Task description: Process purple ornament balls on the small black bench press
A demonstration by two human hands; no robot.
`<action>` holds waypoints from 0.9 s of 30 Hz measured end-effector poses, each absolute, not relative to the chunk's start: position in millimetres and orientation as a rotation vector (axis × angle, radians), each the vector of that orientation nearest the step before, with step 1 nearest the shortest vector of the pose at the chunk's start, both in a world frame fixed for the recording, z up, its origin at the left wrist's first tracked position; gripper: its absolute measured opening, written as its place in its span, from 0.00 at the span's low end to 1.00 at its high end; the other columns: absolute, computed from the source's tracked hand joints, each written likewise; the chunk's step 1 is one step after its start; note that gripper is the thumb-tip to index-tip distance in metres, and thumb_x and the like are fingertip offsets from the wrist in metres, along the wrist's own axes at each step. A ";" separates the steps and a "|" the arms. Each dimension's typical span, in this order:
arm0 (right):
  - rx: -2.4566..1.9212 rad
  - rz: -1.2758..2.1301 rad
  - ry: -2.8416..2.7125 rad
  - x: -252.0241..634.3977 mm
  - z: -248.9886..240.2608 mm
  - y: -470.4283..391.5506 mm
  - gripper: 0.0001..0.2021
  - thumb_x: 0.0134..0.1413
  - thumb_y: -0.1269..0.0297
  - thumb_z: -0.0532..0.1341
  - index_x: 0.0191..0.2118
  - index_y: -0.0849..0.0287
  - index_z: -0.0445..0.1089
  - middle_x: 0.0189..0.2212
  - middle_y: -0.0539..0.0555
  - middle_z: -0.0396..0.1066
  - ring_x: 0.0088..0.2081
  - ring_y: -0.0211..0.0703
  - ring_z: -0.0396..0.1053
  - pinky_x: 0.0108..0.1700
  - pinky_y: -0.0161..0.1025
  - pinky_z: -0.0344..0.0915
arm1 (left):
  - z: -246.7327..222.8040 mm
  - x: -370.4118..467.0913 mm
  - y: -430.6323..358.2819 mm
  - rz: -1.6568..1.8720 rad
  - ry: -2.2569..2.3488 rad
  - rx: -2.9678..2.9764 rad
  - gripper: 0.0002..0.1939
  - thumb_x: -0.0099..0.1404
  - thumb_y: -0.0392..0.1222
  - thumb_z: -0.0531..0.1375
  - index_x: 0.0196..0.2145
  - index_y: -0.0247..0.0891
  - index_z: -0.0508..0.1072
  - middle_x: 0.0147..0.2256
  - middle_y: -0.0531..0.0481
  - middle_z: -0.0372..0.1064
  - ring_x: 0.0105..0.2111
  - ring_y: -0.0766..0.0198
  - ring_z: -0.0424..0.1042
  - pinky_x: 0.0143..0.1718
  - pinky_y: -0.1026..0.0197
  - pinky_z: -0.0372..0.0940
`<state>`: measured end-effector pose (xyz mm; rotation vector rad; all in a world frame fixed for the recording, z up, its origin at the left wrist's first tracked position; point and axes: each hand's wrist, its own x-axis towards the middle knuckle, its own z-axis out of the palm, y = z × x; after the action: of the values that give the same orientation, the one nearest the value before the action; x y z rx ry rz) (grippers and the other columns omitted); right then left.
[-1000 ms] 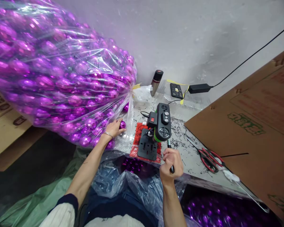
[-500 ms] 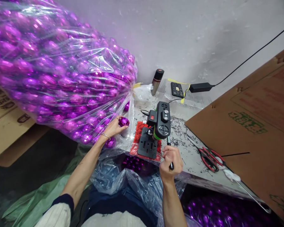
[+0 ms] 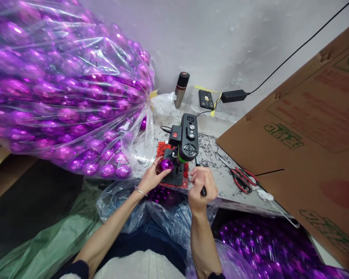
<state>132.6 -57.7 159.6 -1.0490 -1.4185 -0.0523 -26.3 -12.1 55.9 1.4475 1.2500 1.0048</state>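
Between the fingers and thumb of my left hand (image 3: pixel 151 179) is a shiny purple ball ornament (image 3: pixel 166 165), held over the base plate (image 3: pixel 177 179) of a small black bench press (image 3: pixel 190 135). My right hand (image 3: pixel 203 186) is wrapped round the press's black lever handle (image 3: pixel 203 191), on the machine's right side. The press stands on a red mat (image 3: pixel 162 148) at the table's front edge. Whether the ball touches the plate or the press's tip, I cannot tell.
A big clear bag of purple balls (image 3: pixel 75 100) lies at the left. Red-handled scissors (image 3: pixel 241 179), a bottle (image 3: pixel 181 90), a black phone-like object (image 3: pixel 206 99) and a power adapter (image 3: pixel 235 95) rest on the table. A cardboard box (image 3: pixel 302 143) stands right; more purple balls (image 3: pixel 267 244) are below.
My left hand has carried the ball rightward from beside the bag to the press. My right hand stays on the lever. The camera view has shifted somewhat.
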 end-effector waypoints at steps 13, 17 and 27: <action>-1.053 -0.069 -1.447 133.8 153.2 -61.1 0.15 0.67 0.75 0.53 0.28 0.55 0.63 0.24 0.48 0.66 0.30 0.38 0.69 0.33 0.38 0.63 | 33.5 -2.0 -10.8 1.126 1.301 1.999 0.31 0.66 0.51 0.69 0.63 0.43 0.67 0.56 0.40 0.74 0.58 0.48 0.75 0.60 0.45 0.70; -1.062 -0.075 -1.460 134.3 152.2 -61.7 0.15 0.67 0.74 0.53 0.28 0.55 0.63 0.24 0.48 0.65 0.29 0.38 0.69 0.33 0.38 0.63 | 30.5 0.0 -12.9 1.124 1.259 2.020 0.32 0.68 0.51 0.68 0.65 0.43 0.66 0.57 0.39 0.73 0.58 0.48 0.74 0.61 0.44 0.69; -1.045 -0.078 -1.444 133.8 151.8 -61.7 0.15 0.68 0.74 0.53 0.28 0.55 0.63 0.22 0.46 0.63 0.29 0.39 0.70 0.33 0.38 0.64 | 26.7 -6.4 -5.7 1.167 1.173 2.071 0.33 0.68 0.53 0.67 0.66 0.42 0.65 0.56 0.40 0.74 0.58 0.48 0.74 0.62 0.42 0.67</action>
<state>133.8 -61.7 151.8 -1.0454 -1.4444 -0.0784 -6.4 -5.7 26.7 2.0713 1.1734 1.1672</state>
